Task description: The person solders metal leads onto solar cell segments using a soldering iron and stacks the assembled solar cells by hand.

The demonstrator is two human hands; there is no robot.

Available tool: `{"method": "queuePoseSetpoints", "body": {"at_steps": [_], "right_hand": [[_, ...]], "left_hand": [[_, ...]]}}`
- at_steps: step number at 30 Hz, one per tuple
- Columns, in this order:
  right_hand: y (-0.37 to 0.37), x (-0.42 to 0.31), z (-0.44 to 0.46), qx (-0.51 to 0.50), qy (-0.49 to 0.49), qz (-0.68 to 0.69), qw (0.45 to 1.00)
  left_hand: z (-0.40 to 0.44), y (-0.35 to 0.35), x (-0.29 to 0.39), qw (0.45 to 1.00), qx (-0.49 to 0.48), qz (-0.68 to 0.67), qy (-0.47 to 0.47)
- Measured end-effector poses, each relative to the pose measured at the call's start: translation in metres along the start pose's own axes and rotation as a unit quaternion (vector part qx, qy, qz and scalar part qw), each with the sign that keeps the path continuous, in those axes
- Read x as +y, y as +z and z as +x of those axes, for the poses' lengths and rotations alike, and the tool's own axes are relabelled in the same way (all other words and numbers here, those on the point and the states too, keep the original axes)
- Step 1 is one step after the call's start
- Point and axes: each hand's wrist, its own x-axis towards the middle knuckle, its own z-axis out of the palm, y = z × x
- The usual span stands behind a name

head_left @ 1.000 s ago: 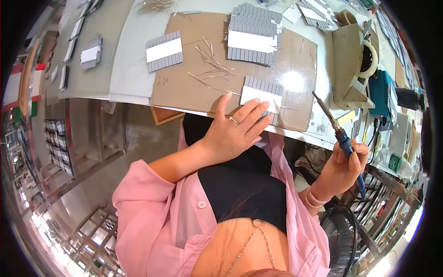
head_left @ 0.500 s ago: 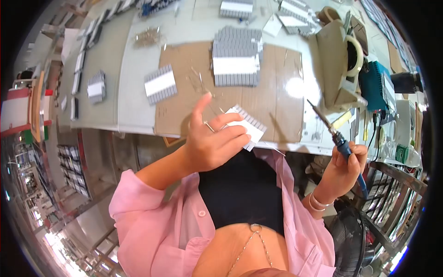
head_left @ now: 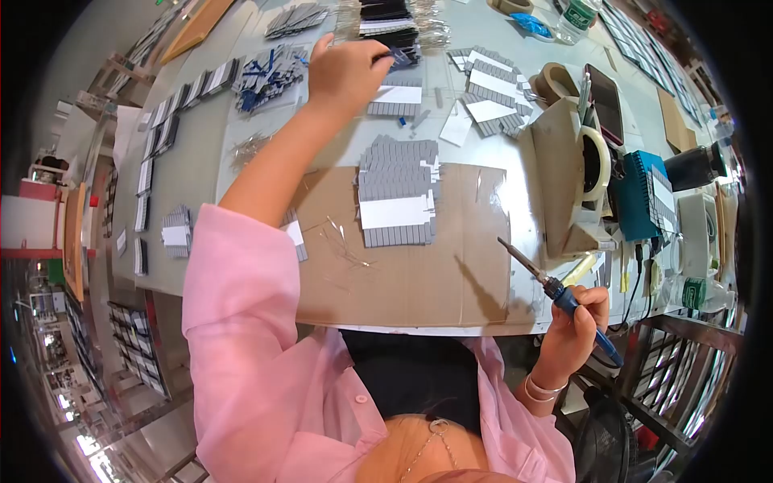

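My right hand [head_left: 573,332] grips a soldering iron [head_left: 566,301] by its blue handle, its metal tip pointing up and left above the table's front right. My left hand [head_left: 348,74] is stretched to the far side, fingers pinched beside a dark bundle [head_left: 388,32] of black strips with thin wire ends. What lies in the pinch is too small to name. Just below those fingers lies a grey-and-white ribbed stack [head_left: 396,98]. A larger stack [head_left: 396,220] of the same pieces rests on the brown cardboard sheet [head_left: 403,294].
Loose thin wires [head_left: 342,245] lie on the cardboard. A pile of blue and grey bits [head_left: 270,79] sits at back left. To the right are a beige tape dispenser [head_left: 560,173], a teal notebook [head_left: 642,193] and a plastic bottle [head_left: 699,293].
My left hand has gone from the front edge, where it held a grey-and-white ribbed piece, to the far side; that piece no longer shows there. The soldering iron stays in my right hand.
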Motion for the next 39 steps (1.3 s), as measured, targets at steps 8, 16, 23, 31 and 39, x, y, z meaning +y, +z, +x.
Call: {"method": "queuePoseSetpoints", "body": {"at_steps": [8,16,23,31,39], "right_hand": [[-0.006,0.004,0.001,0.006,-0.004,-0.005,1.0],[0.007,0.011,0.002,-0.025,-0.073,0.015,0.997],[0.017,0.017,-0.011,-0.131,-0.094,-0.193,0.968],[0.035,0.037,0.031,-0.221,-0.256,-0.464,0.819],[0.017,0.03,0.026,-0.38,-0.324,-0.532,0.684]], "left_hand": [[-0.019,0.034,0.005,0.972,-0.008,0.106,0.209],[-0.084,-0.04,0.024,0.985,-0.152,-0.05,0.065],[-0.138,-0.081,0.069,0.967,-0.211,-0.028,0.138],[-0.156,-0.071,0.071,0.969,-0.204,0.004,0.137],[-0.16,-0.065,0.065,0.977,-0.173,-0.052,0.111]]}}
